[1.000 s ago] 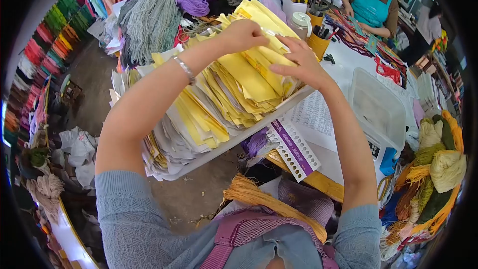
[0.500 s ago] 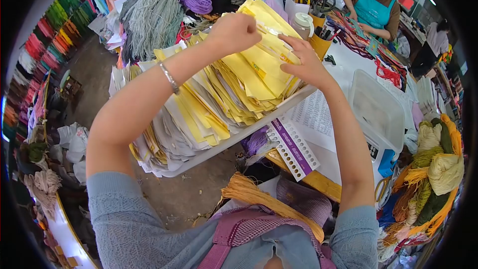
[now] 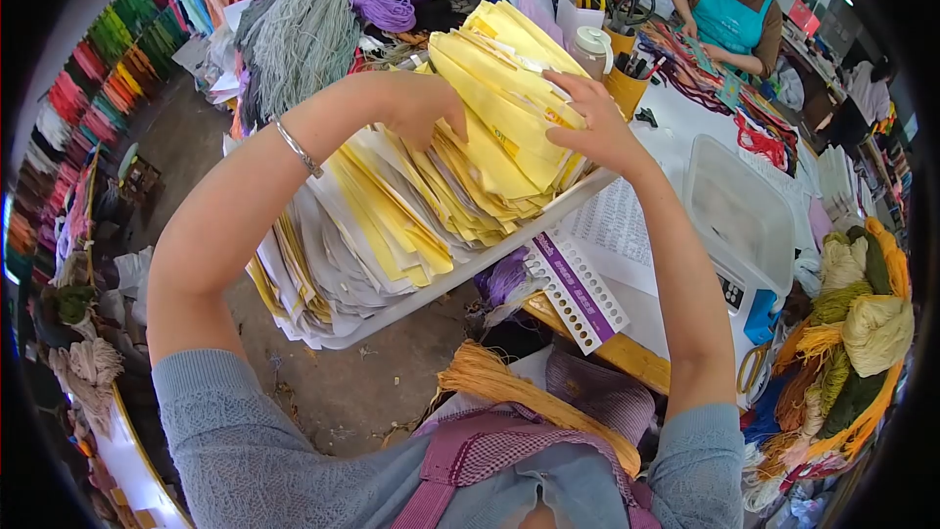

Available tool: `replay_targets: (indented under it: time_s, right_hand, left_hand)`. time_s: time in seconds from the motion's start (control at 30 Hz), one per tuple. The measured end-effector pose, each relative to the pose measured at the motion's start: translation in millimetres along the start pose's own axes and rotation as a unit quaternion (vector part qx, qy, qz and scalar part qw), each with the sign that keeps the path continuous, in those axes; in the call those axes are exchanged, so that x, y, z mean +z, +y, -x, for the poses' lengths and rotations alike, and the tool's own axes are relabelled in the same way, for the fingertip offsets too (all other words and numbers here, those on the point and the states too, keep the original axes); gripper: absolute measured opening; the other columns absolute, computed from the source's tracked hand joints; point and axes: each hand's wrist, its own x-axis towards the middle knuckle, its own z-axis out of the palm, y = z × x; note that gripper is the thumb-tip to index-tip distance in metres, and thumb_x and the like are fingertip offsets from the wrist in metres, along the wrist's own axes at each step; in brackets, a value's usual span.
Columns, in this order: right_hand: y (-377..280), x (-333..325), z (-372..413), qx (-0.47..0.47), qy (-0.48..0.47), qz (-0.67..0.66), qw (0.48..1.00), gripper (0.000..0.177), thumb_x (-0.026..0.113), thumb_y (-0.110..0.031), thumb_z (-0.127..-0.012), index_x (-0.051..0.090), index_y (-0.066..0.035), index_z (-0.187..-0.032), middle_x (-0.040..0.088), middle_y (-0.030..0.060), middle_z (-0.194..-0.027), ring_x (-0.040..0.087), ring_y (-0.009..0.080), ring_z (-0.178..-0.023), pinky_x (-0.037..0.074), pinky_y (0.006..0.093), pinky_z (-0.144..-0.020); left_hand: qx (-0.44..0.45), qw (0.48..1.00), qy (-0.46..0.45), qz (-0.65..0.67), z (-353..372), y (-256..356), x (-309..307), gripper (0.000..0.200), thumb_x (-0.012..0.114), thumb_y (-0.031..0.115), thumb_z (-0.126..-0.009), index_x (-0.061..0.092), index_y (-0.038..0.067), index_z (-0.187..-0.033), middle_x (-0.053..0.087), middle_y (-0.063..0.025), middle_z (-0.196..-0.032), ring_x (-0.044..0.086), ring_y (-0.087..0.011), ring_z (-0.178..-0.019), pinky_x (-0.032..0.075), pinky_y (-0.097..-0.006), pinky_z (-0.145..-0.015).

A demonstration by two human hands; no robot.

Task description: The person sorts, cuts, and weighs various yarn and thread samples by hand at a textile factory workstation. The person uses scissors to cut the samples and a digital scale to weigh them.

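Observation:
A long white tray (image 3: 470, 272) is packed with yellow and white paper envelopes (image 3: 392, 235), standing on edge. My left hand (image 3: 423, 110), with a silver bracelet on its wrist, reaches down among the envelopes at the middle of the row; its fingertips are partly hidden by the papers. At the right end, my right hand (image 3: 597, 127) rests with spread fingers against the yellow envelopes (image 3: 499, 108). A punched card with a purple stripe (image 3: 578, 289) lies below the tray's right part.
Grey yarn (image 3: 313, 24) and purple yarn (image 3: 385, 8) lie behind the tray. A lidded jar (image 3: 590, 51), a yellow holder with pens (image 3: 627, 88) and a clear plastic box (image 3: 739, 216) are to the right. A co-worker (image 3: 736, 10) sits behind them. Coloured skeins (image 3: 842, 333) hang at right.
My left hand has moved down and left from above the yellow envelopes to the middle of the row, its fingers now pointing into the papers. My right hand has barely moved.

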Motion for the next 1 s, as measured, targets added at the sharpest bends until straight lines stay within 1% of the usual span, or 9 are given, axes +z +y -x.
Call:
replay_targets:
  time_s: [0.1,0.2,0.33,0.4,0.57,0.7,0.77,0.83,1.0]
  right_hand:
    - [0.3,0.0,0.8,-0.009,-0.006,0.009,1.0,0.049,0.064,-0.029,-0.072,0.063,-0.004,-0.115,0.044,0.006,-0.142,0.035,0.0281,-0.13,0.027,0.0377,-0.11]
    - [-0.2,0.4,0.4,-0.013,0.0,0.009,1.0,0.049,0.064,-0.028,-0.072,0.063,-0.005,-0.115,0.044,0.0062,-0.142,0.036,0.0281,-0.13,0.027,0.0377,-0.11]
    - [-1.8,-1.2,0.6,-0.02,-0.008,0.024,0.999,0.05,0.065,-0.027,-0.072,0.062,-0.005,-0.117,0.044,0.0067,-0.142,0.036,0.0285,-0.13,0.027,0.0384,-0.11]
    - [-3.7,-0.4,0.1,-0.031,-0.008,0.04,0.999,0.049,0.066,-0.025,-0.071,0.063,-0.004,-0.115,0.044,0.0073,-0.142,0.037,0.029,-0.13,0.027,0.0388,-0.11]
    - [-21.5,-2.7,8.2,-0.06,0.006,0.039,0.997,0.047,0.068,-0.016,-0.069,0.061,-0.005,-0.115,0.045,0.0082,-0.14,0.038,0.0307,-0.129,0.029,0.0399,-0.109]
    - [-95.1,-12.1,19.4,-0.127,0.172,0.131,0.968,0.041,0.066,-0.01,-0.074,0.055,-0.002,-0.113,0.052,0.0171,-0.126,0.047,0.0349,-0.119,0.041,0.0417,-0.098]
    - [-114.1,3.6,21.6,-0.044,0.018,-0.032,0.998,0.029,0.065,-0.011,-0.076,0.058,0.0,-0.102,0.058,0.0204,-0.114,0.058,0.0343,-0.103,0.047,0.041,-0.087]
    - [-103.6,37.7,10.3,-0.019,-0.008,0.051,0.998,0.027,0.066,-0.018,-0.077,0.059,-0.001,-0.097,0.064,0.0212,-0.097,0.063,0.0353,-0.087,0.05,0.042,-0.077]
    - [-87.6,60.9,-11.9,0.085,-0.075,0.07,0.991,0.027,0.064,-0.023,-0.075,0.065,0.001,-0.087,0.065,0.0231,-0.081,0.064,0.0381,-0.08,0.051,0.0442,-0.074]
  left_hand:
    - [-0.098,0.995,-0.027,-0.018,-3.7,4.0,-9.9,0.028,0.07,0.005,-0.068,0.074,0.01,-0.095,0.07,-0.0052,-0.101,0.066,-0.0202,-0.089,0.05,-0.0307,-0.074]
    - [-0.11,0.993,0.019,0.029,-9.0,-2.3,-13.5,0.02,0.072,0.011,-0.071,0.074,0.008,-0.091,0.072,-0.0051,-0.092,0.067,-0.0207,-0.082,0.05,-0.0298,-0.072]
    - [-0.105,0.99,0.0,0.094,-26.9,-16.5,-18.7,0.016,0.07,0.015,-0.075,0.072,0.006,-0.089,0.071,-0.0072,-0.083,0.066,-0.0218,-0.074,0.049,-0.0309,-0.068]
    - [-0.037,0.998,0.056,0.006,-41.2,-20.6,-18.7,0.015,0.067,0.016,-0.078,0.069,0.004,-0.086,0.068,-0.0095,-0.077,0.064,-0.0223,-0.071,0.048,-0.0321,-0.065]
    - [-0.029,0.989,0.145,-0.017,-67.9,-15.2,-7.0,0.012,0.067,0.017,-0.079,0.068,0.005,-0.083,0.066,-0.0106,-0.078,0.063,-0.0269,-0.076,0.048,-0.037,-0.07]
    - [-0.026,0.987,0.155,-0.01,-73.8,-16.7,-5.4,0.013,0.067,0.017,-0.079,0.068,0.005,-0.083,0.066,-0.0106,-0.079,0.063,-0.0265,-0.076,0.048,-0.0367,-0.069]
    - [-0.024,0.989,0.149,-0.011,-76.8,-19.4,-7.5,0.013,0.067,0.017,-0.079,0.068,0.005,-0.084,0.066,-0.0109,-0.078,0.063,-0.0264,-0.075,0.048,-0.0369,-0.069]
    - [-0.013,0.989,0.144,-0.01,-78.4,-19.9,-7.7,0.013,0.067,0.017,-0.079,0.068,0.004,-0.083,0.066,-0.011,-0.077,0.063,-0.0264,-0.074,0.047,-0.037,-0.068]
    - [0.001,0.987,0.16,0.023,-72.1,-23.8,-7.8,0.013,0.067,0.017,-0.08,0.067,0.004,-0.082,0.065,-0.0112,-0.073,0.061,-0.0265,-0.07,0.047,-0.037,-0.066]
